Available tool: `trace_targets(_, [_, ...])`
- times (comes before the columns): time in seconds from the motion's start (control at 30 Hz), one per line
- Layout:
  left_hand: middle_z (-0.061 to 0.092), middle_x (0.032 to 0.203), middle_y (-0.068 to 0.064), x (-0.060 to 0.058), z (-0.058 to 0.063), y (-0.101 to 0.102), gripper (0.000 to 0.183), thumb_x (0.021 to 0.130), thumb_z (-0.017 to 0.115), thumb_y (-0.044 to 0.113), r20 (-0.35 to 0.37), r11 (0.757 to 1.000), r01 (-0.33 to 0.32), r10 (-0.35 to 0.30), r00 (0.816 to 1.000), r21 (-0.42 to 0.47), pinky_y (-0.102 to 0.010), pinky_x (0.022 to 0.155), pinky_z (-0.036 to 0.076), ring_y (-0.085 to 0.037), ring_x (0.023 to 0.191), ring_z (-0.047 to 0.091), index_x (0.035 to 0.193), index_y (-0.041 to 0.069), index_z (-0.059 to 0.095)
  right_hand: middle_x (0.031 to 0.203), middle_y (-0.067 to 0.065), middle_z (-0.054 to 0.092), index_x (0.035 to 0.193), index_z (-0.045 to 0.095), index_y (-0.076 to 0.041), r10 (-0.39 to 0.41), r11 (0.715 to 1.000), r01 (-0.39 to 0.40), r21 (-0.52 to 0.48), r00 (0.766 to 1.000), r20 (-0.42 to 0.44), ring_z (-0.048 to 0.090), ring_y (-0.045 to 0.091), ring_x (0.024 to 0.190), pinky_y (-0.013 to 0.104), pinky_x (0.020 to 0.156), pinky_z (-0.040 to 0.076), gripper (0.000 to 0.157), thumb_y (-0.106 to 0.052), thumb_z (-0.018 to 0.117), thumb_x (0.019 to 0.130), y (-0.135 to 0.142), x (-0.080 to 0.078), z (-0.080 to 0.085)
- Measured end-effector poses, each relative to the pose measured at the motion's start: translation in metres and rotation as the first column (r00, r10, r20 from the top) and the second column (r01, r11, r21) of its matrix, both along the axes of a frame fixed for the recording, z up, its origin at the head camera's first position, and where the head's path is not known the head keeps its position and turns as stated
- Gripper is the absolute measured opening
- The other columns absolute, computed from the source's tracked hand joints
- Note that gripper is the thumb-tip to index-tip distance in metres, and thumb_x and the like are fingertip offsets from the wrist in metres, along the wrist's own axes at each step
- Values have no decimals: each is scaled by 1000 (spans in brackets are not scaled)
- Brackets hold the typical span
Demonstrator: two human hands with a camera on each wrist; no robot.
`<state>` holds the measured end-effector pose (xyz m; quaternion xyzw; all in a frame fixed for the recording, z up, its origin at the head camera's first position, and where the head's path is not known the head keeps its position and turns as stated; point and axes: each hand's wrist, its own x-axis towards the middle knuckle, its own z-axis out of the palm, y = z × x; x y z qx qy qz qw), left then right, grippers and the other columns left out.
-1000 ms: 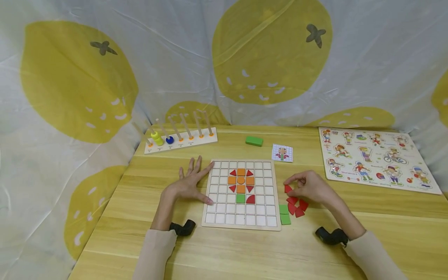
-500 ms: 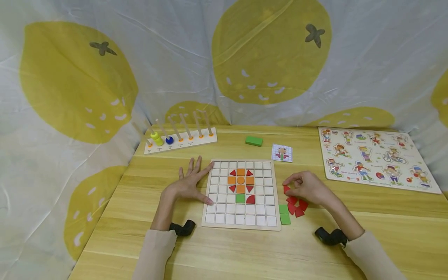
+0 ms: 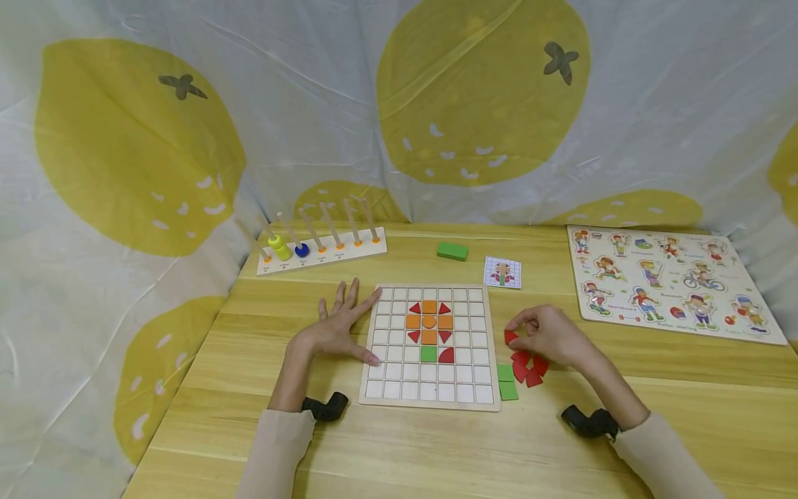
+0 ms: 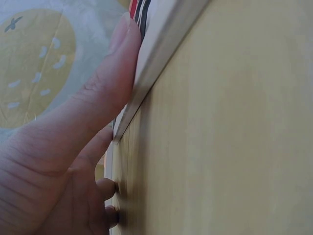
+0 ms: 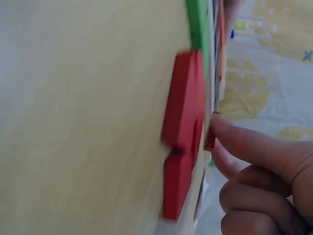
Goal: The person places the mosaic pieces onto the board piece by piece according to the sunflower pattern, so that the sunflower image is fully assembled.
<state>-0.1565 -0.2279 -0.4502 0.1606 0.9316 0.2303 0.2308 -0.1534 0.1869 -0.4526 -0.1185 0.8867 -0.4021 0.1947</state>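
My left hand [image 3: 337,329] lies spread at the left side of a wooden grid board [image 3: 384,393], its thumb and index fingertip resting on the rim. On the board sit orange squares, an orange circle [image 3: 429,321], red triangles, one green square [image 3: 428,353] and a red quarter-circle [image 3: 446,355]. Right of the board, my right hand [image 3: 551,336] pinches a red piece [image 3: 511,337] between thumb and index finger. In the right wrist view that red piece [image 5: 210,139] shows between the fingertips, the other fingers curled. Several loose red pieces [image 3: 519,372] lie just below this hand.
Green squares [image 3: 508,391] lie against the board's right edge. Behind the board are a green block [image 3: 451,251] and a small pattern card [image 3: 503,273]. A peg stand [image 3: 322,251] with yellow and blue beads is at the back left, a picture puzzle [image 3: 673,284] at the right.
The red piece in my right fingertips has turned and shifted slightly. My left hand and the board have stayed in place.
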Motion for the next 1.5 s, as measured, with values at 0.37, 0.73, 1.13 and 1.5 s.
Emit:
trace_targets(0.37, [-29,170,-17,0,0,-1,132,70,92,54,7,1000,-5,5,1000,-8,-77,116,-20,-42,155,-31,168,30,5,60,-4,36,101,78,-4,64,993,-60,-98,997,31,33,10,56,21,52,25,20,-13,86,84,-54,18,6])
trace_targets(0.73, [-28,170,-17,-1,-1,-1,132,70,92,55,5,1000,-4,5,1000,-9,-77,116,-20,-42,155,-31,168,31,6,58,-4,34,96,79,-7,67,995,-66,-69,998,4,31,12,55,21,53,23,17,-9,87,81,-69,16,1])
trace_targets(1.13, [-28,170,-19,-1,-1,-2,133,70,91,56,-2,1000,2,-2,1000,-10,-77,116,-19,-43,156,-30,168,30,5,55,-4,35,92,81,-9,79,993,-79,-91,997,1,31,12,53,21,52,23,12,-9,87,81,-64,13,-5])
trace_targets(1.5, [-28,170,-17,-1,-1,0,133,70,91,56,3,1000,-2,2,1000,-6,-77,116,-20,-43,156,-30,168,31,6,56,-5,36,88,79,-9,51,996,-53,-68,998,-30,33,10,55,20,53,26,12,-9,88,80,-71,17,-8])
